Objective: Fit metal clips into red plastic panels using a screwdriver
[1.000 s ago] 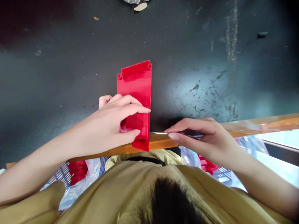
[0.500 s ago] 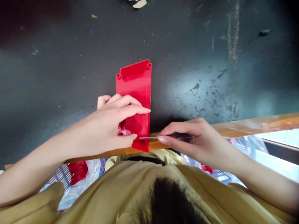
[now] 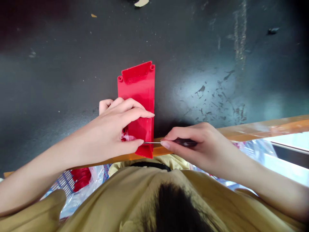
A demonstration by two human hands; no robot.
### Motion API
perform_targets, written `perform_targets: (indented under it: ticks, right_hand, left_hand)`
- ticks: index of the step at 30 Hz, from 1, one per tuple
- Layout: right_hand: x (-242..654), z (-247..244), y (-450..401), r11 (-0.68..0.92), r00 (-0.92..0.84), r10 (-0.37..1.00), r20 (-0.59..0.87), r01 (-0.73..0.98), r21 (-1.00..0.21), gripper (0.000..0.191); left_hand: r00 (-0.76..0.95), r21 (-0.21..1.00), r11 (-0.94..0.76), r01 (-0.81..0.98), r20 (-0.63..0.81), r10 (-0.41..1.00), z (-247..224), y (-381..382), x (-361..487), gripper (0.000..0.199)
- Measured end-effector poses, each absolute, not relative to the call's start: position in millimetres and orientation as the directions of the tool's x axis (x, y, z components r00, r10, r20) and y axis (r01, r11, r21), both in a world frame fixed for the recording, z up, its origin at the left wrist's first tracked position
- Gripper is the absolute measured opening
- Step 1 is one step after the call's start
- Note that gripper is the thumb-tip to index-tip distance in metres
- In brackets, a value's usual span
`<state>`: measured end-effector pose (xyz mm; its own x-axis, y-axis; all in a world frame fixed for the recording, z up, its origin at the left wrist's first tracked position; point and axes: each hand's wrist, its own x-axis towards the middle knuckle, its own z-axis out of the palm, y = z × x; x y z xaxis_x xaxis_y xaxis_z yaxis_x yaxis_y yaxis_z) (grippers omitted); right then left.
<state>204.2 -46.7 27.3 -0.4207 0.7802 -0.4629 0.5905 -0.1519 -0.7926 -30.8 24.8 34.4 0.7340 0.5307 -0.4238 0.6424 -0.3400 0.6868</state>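
Note:
A red plastic part (image 3: pixel 138 91) with raised end walls lies on the dark table, its near end at the table's edge. My left hand (image 3: pixel 120 122) grips the part across its left side and middle, one fingertip at its right edge and the thumb near its lower end. By the palm a small pinkish transparent piece (image 3: pixel 127 137) shows partly. My right hand (image 3: pixel 193 138) is closed on a thin metal-shafted tool (image 3: pixel 153 142) with a dark handle. The shaft's tip is at my left thumb, over the part's near end; what it touches there is hidden.
The dark table (image 3: pixel 60 64) has an orange front edge (image 3: pixel 265 127). Below it at left, a blue basket (image 3: pixel 64 183) holds red pieces (image 3: pixel 80 177) and clear plastic. Another plastic bag (image 3: pixel 260 151) is at right. A pale scrap (image 3: pixel 141 3) lies at the far side.
The tool's tip now meets my left thumb, and my right hand has shifted slightly left. The red part appears slightly further left, as does the table surface.

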Motion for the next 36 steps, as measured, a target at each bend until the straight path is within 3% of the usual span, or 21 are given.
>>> perform_targets:
  ticks: [14, 19, 24, 28, 33, 36]
  right_hand:
    - [201.5, 33.0, -39.1, 0.057, -0.441, 0.796, -0.415, 0.736, -0.674, 0.03]
    - [199.7, 40.3, -26.3, 0.126, -0.457, 0.759, -0.464, 0.802, -0.584, 0.03]
    - [198.2, 43.2, -20.9, 0.155, -0.489, 0.725, -0.485, 0.802, -0.577, 0.029]
    - [201.3, 40.5, -21.7, 0.093, -0.499, 0.719, -0.484, 0.76, -0.644, 0.033]
    - [211.4, 42.2, -13.4, -0.271, -0.444, 0.705, -0.553, 0.552, -0.789, 0.04]
    - [212.8, 44.6, -12.9, -0.326, -0.432, 0.717, -0.547, 0.486, -0.811, 0.04]
  left_hand:
    - [0.691, 0.66, -0.307, 0.686, -0.459, 0.559, 38.2, 19.6, -21.9, 0.03]
    - [0.696, 0.654, -0.323, 0.684, -0.453, 0.558, 34.9, 19.2, -20.3, 0.032]
    - [0.697, 0.659, -0.331, 0.675, -0.422, 0.58, 30.5, 15.9, -19.2, 0.031]
    - [0.718, 0.662, -0.351, 0.662, -0.426, 0.551, 30.2, 21.3, -24.2, 0.03]
    - [0.771, 0.729, -0.332, 0.598, -0.411, 0.487, 41.5, 31.3, -44.9, 0.038]
    - [0.741, 0.697, -0.355, 0.623, -0.381, 0.554, 48.8, 29.2, -54.5, 0.041]
